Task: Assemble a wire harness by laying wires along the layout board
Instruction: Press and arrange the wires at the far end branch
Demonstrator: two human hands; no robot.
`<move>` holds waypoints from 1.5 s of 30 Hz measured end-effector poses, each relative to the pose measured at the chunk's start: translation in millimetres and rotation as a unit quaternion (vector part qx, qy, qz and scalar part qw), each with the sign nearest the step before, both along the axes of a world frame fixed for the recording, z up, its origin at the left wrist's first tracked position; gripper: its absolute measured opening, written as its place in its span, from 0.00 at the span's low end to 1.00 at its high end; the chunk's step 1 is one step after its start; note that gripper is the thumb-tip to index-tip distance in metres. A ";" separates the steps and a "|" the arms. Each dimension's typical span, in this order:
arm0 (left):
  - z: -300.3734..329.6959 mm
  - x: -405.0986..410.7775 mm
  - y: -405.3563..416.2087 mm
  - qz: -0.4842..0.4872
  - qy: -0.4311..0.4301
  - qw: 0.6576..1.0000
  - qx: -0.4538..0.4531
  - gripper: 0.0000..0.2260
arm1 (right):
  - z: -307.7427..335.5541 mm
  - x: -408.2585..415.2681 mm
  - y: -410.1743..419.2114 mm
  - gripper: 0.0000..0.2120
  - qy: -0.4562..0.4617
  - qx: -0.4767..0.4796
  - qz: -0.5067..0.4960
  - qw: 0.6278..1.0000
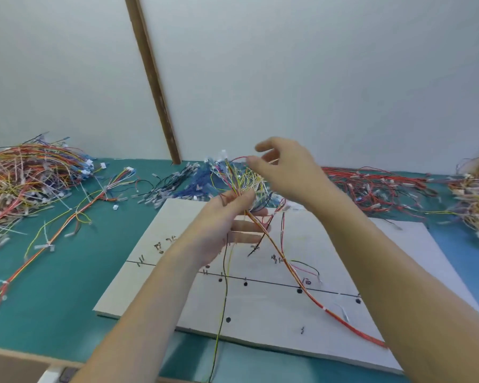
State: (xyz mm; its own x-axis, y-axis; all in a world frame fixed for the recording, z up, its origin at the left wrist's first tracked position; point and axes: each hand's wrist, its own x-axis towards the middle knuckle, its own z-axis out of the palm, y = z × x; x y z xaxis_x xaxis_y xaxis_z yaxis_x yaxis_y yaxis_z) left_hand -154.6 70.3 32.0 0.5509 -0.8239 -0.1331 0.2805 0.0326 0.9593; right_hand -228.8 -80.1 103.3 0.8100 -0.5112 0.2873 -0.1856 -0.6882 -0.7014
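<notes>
My left hand (227,225) grips a bundle of thin coloured wires (242,181) above the far edge of the white layout board (263,313). Red and orange wires (302,283) trail from that hand down across the board toward its right front corner, and a yellow-green wire (224,297) hangs straight down past the board's front edge. My right hand (284,170) hovers just right of the bundle's upper ends, fingers loosely curled, holding nothing that I can make out. The board carries a black line, dots and handwritten marks.
The green table (53,294) holds a big mixed wire pile (25,183) at the left, blue and black wires (186,183) at the back middle, red wires (376,186) at the back right and a yellow-purple pile (476,200) at the far right. A wooden strip (155,87) leans on the wall.
</notes>
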 end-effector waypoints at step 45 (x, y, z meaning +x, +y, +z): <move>173.5 42.1 -141.9 -0.101 -0.169 0.980 0.022 0.14 | -54.4 -155.6 -10.1 0.20 -0.033 0.688 0.128 0.713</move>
State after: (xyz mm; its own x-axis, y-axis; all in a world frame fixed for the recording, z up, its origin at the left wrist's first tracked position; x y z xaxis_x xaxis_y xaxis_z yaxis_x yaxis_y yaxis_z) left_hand -112.5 -71.7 205.5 0.3966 -0.9179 -0.0095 -0.0568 -0.0349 0.9978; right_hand -384.4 -90.2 48.9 0.9354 -0.1835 -0.3021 -0.1124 0.6559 -0.7465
